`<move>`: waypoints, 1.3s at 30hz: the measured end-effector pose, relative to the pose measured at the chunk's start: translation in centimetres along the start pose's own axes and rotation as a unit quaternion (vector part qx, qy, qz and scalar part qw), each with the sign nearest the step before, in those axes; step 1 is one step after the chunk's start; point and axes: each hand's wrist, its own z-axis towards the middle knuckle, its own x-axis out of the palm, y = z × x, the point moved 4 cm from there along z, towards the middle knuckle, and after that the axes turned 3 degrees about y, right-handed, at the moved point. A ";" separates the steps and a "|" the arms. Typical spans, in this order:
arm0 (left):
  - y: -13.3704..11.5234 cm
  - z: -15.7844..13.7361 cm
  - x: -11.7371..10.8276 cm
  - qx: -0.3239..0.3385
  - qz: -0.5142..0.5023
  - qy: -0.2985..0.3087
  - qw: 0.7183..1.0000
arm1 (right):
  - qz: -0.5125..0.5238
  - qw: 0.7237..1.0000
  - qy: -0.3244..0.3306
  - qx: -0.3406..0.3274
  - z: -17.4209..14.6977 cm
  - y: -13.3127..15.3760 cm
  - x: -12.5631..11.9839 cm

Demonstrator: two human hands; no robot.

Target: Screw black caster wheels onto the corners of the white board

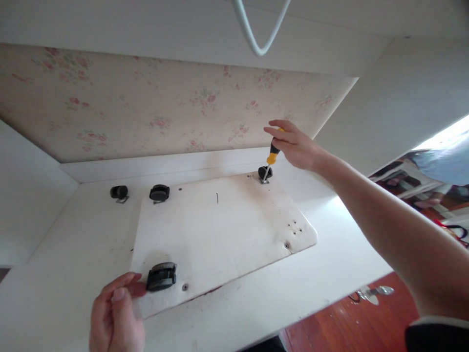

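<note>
My right hand [289, 143] grips a yellow-and-black screwdriver [271, 159] by its handle. Its shaft slants down to the metal plate of a black caster [264, 172] at the far right corner of a white board [227, 230]. Beside the near left caster [161, 277], my left hand [117, 310] is closed, thumb pressed against the bent fingers. Those fingertips reach the caster's left side; whether anything small is between them is hidden. Another caster [159, 192] stands at the board's far left corner. Screw holes [294, 227] mark the near right corner, which bears no caster.
A loose caster [119, 192] lies on the white surface [88, 230] left of the board. Floral wallpaper [205, 107] backs the nook. A white cable [258, 46] hangs overhead. Below at right, a shiny object [373, 293] lies on the reddish wood floor [340, 325].
</note>
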 end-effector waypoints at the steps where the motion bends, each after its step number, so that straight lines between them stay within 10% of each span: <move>1: 0.0 0.0 0.0 -0.002 0.002 0.000 1.000 | 0.002 1.000 0.001 0.013 0.0 0.0 -0.2; 39: -0.2 -0.3 0.2 0.043 -0.002 0.012 0.999 | -0.136 0.989 0.041 0.045 0.1 0.2 -0.3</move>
